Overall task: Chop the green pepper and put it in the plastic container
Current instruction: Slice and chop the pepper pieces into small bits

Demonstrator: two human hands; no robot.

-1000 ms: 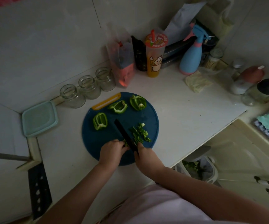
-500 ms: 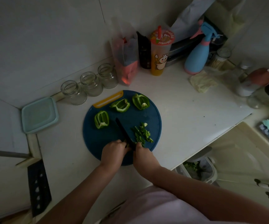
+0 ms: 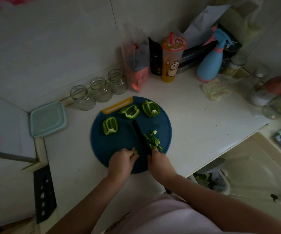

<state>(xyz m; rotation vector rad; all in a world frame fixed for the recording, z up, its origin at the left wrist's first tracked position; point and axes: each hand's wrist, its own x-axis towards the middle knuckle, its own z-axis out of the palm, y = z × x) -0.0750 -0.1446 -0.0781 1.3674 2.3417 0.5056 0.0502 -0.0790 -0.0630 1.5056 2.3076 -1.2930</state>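
Left grip, at lower centre, curls its fingers onto a small pepper scrap on the board, just left of the knife. Right grip is wrapped round the knife's handle, with the blade pointing to upper left across the board. At far left the teal container sits on the bench, apart from the board. Three jars stand to its right. Three pepper pieces lie along the board's upper part. Chopped bits lie just right of the blade.
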